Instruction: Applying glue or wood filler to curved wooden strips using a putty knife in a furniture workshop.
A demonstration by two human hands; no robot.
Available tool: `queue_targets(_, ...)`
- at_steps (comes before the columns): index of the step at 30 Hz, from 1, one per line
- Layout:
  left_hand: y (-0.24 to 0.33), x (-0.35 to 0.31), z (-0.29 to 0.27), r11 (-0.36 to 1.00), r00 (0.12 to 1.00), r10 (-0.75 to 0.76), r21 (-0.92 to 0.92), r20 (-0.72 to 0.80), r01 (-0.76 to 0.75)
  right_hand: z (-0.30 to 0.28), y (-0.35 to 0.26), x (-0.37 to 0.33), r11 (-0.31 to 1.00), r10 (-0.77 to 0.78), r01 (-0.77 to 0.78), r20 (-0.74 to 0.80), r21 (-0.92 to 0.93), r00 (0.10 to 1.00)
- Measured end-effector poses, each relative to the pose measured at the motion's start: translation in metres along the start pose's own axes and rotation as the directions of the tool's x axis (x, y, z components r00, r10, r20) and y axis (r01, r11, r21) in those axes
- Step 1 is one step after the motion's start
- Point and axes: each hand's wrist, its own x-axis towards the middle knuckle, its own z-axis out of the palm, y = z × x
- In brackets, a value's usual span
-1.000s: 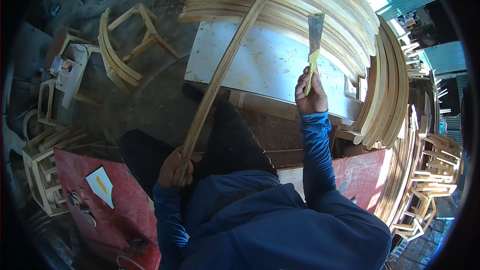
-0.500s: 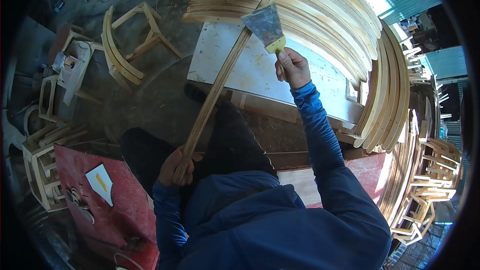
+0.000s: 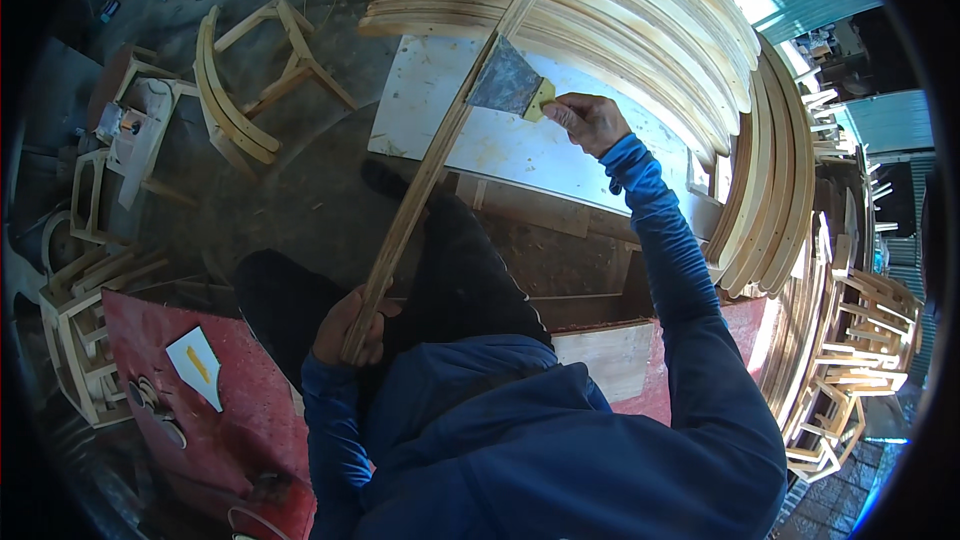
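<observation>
My left hand (image 3: 347,328) is wrapped round the near end of a long, narrow wooden strip (image 3: 415,197). The strip slants up and away from my lap, and its far part crosses the stacked curved pieces. In my right hand (image 3: 590,121) is a putty knife (image 3: 506,83) with a wide, smeared grey blade and a yellowish handle end. The blade's edge lies along the right side of the strip, about midway up. My right fingers are closed on the handle and hide part of it.
Curved wooden pieces (image 3: 640,15) are stacked on a white board (image 3: 410,105) ahead. A wooden frame (image 3: 235,90) stands on the floor at the left. Beside me is a red surface (image 3: 255,380) with a white plate (image 3: 197,368) bearing a yellow smear. More frames (image 3: 850,370) pile up at the right.
My right hand has turned the putty knife and brought it down, so its blade now points left against the strip. The left hand still grips the strip's near end.
</observation>
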Motion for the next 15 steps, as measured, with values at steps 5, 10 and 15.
queue_targets(5,-0.003,-0.001,-0.002,1.000,1.000,-0.002,-0.010,-0.002,0.002,-0.003,0.003,-0.003,0.988,0.074,-0.075,-0.016,-0.134,0.997)
queue_targets(10,-0.006,-0.002,-0.005,1.000,1.000,-0.002,-0.024,0.006,0.002,-0.014,0.005,-0.016,0.973,-0.018,0.008,-0.044,-0.230,0.999)
queue_targets(15,-0.005,-0.007,-0.003,0.999,0.999,-0.038,-0.030,0.031,0.039,-0.010,0.017,-0.047,0.963,0.259,-0.255,-0.030,0.083,0.965)
